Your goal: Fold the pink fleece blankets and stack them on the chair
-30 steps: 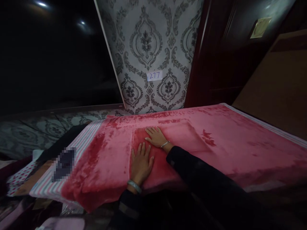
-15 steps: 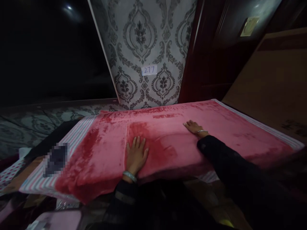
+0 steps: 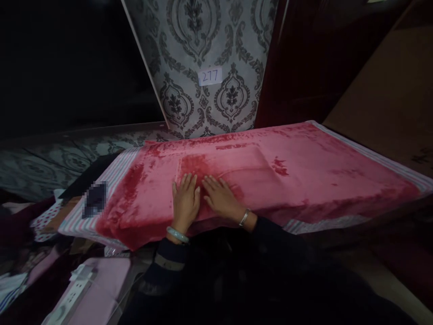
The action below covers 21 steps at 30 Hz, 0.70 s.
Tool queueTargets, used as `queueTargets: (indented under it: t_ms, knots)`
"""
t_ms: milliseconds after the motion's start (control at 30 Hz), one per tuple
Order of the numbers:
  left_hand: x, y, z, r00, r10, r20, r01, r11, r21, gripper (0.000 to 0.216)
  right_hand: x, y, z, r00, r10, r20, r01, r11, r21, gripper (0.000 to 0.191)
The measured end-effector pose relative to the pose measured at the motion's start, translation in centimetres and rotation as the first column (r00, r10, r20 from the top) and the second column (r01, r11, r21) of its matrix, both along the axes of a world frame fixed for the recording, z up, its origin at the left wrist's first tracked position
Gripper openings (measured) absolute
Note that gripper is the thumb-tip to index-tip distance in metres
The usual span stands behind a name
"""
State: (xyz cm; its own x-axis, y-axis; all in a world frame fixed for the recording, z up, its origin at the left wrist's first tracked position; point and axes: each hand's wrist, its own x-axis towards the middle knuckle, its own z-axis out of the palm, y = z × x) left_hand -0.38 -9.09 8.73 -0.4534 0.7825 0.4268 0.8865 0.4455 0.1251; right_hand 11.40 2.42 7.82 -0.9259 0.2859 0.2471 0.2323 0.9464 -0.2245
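Observation:
A plush pink-red cloth (image 3: 304, 167) lies spread over a long raised surface, with darker red patches where its pile is brushed. My left hand (image 3: 186, 201) rests flat on it near the front edge, fingers extended. Beside it, my right hand (image 3: 225, 200) also lies palm down on the cloth, its fingers pointing up and left towards the left one. The two hands are close but apart, and neither grasps anything. Under the pile, a faint rectangular outline shows around and beyond the hands. A striped cloth (image 3: 118, 176) sticks out from beneath at both ends.
Behind stands a patterned wall with a paper label (image 3: 210, 76) reading 277. A large dark screen (image 3: 74, 67) is at the left, a brown cardboard box (image 3: 395, 85) at the right. Low on the left, a white power strip (image 3: 72, 293) lies on a pink surface (image 3: 108, 280).
My right hand has slid left and nearer across the cloth, ending beside my left hand. My left hand stays flat in about the same spot. The view has tilted down.

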Motion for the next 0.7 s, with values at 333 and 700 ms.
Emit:
queueTargets:
  t_ms: [333, 700]
  knots:
    - [1.7, -0.2, -3.0, 0.996, -0.003, -0.087, -0.010, 0.988, -0.153, 0.058, 6.0, 3.1, -3.3, 0.952, -0.307, -0.018, 0.307, 0.951, 0.029, 0.062]
    - [2.0, -0.3, -3.1, 0.998, 0.019, -0.065, -0.027, 0.991, -0.130, 0.057, 17.1, 10.0, -4.4, 0.711, -0.680, -0.182, 0.690, 0.723, -0.005, 0.069]
